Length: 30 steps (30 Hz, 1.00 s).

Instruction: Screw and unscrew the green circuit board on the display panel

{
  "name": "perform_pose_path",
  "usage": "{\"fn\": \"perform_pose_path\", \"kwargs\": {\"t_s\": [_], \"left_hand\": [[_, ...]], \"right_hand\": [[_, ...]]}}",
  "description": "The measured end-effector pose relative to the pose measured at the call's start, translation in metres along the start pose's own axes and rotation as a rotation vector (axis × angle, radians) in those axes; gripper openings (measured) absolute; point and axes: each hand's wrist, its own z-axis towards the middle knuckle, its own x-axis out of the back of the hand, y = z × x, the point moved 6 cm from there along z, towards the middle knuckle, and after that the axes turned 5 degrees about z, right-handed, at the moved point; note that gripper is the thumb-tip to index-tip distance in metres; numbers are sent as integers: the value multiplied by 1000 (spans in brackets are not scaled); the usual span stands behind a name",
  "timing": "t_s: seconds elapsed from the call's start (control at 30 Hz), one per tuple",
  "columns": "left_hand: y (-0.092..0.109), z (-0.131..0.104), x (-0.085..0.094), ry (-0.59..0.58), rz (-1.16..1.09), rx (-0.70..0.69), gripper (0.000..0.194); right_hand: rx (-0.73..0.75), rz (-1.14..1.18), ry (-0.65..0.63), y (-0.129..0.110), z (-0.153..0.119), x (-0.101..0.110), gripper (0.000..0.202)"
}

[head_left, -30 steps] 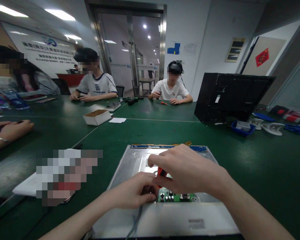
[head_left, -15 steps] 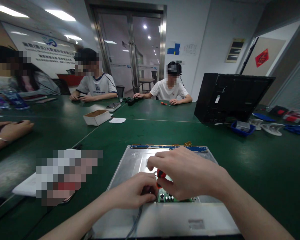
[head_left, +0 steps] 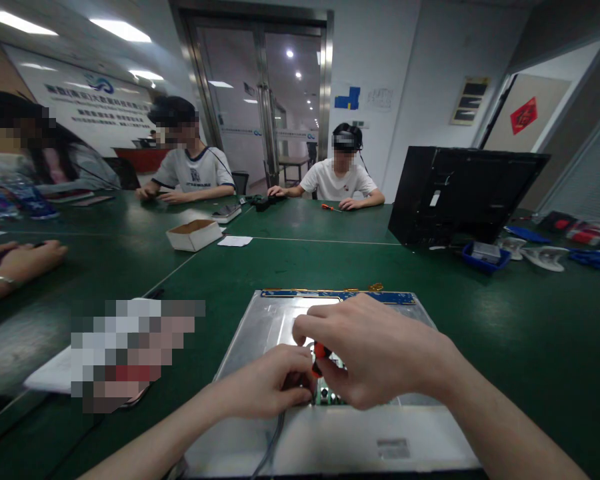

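Note:
A silvery metal display panel [head_left: 245, 340] lies flat on the table before me, with a blue circuit strip [head_left: 400, 297] along its far edge. My right hand [head_left: 380, 347] is closed around the red-and-black handle of a screwdriver [head_left: 322, 351], held over a green circuit board [head_left: 325, 393] on the panel. The screwdriver's tip is hidden behind my fingers. Close beside it, my left hand [head_left: 275, 380] rests on the panel with its fingers pinched at the board's left edge. What they hold is hidden. A dark cable [head_left: 275, 443] runs from under that hand toward me.
A blurred white-and-pink packet [head_left: 55, 370] lies to the left. Farther off are a small open box [head_left: 195, 235], a white paper [head_left: 235, 241], a black monitor [head_left: 460, 193] and a blue tray [head_left: 485, 259]. Several people sit around the green table [head_left: 300, 263]; another person's hands [head_left: 25, 263] rest at left.
My right hand and the screwdriver handle have turned slightly, and the hand covers more of the circuit board. My left hand stays in place.

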Motion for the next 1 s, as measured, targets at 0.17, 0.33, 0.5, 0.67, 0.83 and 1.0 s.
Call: {"fn": "perform_pose_path", "kwargs": {"t_s": [0.17,0.33,0.5,0.67,0.83,1.0], "left_hand": [[3,-1,0,-7,-44,25,6],[6,-1,0,-7,-65,31,11],[4,0,0,-6,-34,-16,4],[-1,1,-2,-18,-38,6,5],[3,-1,-2,-16,-63,36,5],[5,-1,-2,-27,-66,44,8]], "right_hand": [[-33,-28,23,4,2,-1,15],[-56,-36,25,7,3,-1,17],[-14,-13,27,2,0,1,15],[4,-28,15,0,0,0,18],[-45,-40,6,4,2,-3,18],[-48,-53,25,6,1,-2,18]]}}
